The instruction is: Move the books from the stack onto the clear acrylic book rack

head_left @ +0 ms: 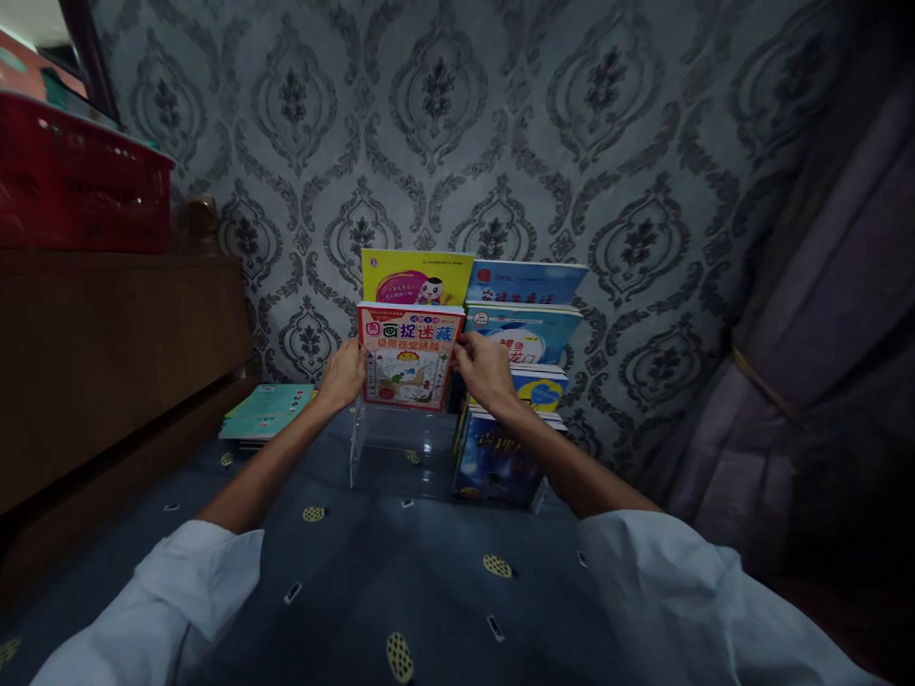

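Observation:
A red-bordered picture book [407, 371] stands nearly upright on the left side of a clear tiered book rack [394, 436]. My left hand [343, 375] pinches its left edge, and my right hand [487, 366] pinches its right edge. Behind it rises a yellow book [381, 272] with a pink patch and a cartoon figure. To the right, several books fill the rack's tiers: a blue book [531, 278] at the back, a light-blue one [555, 331] before it, and a dark-blue book [494, 474] at the front. My right wrist covers part of these.
Left of the rack lies a stack of green-covered books [267, 411]. A brown wooden cabinet [103, 371] bearing a red plastic basket [73, 175] stands at the left. Patterned blue cloth [358, 600] lies underneath. A tied purple curtain [756, 393] hangs right, with a patterned wall [435, 132] behind.

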A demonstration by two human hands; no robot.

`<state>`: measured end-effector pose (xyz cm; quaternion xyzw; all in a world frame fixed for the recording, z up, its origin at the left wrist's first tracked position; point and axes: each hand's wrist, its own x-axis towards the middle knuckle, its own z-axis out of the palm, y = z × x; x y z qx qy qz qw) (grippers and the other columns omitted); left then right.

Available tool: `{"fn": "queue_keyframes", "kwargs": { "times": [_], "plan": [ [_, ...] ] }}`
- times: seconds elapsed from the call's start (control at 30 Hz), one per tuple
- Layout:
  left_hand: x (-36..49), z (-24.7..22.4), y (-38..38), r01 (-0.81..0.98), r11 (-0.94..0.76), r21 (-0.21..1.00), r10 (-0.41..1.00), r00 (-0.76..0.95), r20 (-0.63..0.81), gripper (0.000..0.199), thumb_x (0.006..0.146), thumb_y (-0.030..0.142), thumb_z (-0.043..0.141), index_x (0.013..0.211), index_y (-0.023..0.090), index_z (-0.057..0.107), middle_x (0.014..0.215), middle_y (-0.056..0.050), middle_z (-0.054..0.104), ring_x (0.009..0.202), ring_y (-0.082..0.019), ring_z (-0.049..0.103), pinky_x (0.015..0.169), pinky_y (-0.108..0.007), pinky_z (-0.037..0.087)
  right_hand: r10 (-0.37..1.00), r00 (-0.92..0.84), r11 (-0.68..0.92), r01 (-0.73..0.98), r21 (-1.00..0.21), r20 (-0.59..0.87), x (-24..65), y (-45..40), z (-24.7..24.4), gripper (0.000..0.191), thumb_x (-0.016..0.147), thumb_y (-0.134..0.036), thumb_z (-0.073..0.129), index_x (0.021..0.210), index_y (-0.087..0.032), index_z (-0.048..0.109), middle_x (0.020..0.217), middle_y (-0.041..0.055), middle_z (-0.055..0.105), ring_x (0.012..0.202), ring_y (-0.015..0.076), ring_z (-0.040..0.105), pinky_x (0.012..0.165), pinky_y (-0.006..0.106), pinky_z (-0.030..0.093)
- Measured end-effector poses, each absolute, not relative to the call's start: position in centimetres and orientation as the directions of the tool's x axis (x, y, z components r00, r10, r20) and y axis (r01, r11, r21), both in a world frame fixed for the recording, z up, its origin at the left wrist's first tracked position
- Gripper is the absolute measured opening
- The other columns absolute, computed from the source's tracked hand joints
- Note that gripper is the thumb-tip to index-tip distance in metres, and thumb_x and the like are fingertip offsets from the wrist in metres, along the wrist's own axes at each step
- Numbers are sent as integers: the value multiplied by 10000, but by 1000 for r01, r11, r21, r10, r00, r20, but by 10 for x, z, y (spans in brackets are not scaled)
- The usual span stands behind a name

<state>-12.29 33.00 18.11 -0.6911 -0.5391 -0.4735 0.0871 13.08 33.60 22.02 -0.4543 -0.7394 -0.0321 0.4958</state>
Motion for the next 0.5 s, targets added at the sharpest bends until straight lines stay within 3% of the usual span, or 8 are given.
{"fn": "queue_keyframes", "kwargs": {
  "times": [0.27, 0.5],
  "plan": [
    [-124, 185, 342, 825, -386, 413, 695, -34, 718, 188, 994, 251, 377, 995, 189, 554, 981, -149, 683, 993, -297, 665, 915, -428, 494, 634, -107, 604, 687, -405, 766, 129, 335, 225, 227, 894, -201, 518, 975, -183, 729, 824, 85, 764, 852, 265, 726, 802, 397, 574],
    [-128, 187, 342, 805, -404, 435, 713, -21, 700, 196, 999, 264, 379, 987, 176, 554, 1001, -163, 683, 1019, -307, 662, 938, -438, 493, 642, -132, 616, 676, -405, 755, 132, 314, 221, 299, 896, -208, 524, 1126, -160, 709, 865, 90, 775, 864, 269, 728, 833, 417, 568]
  ]
}}
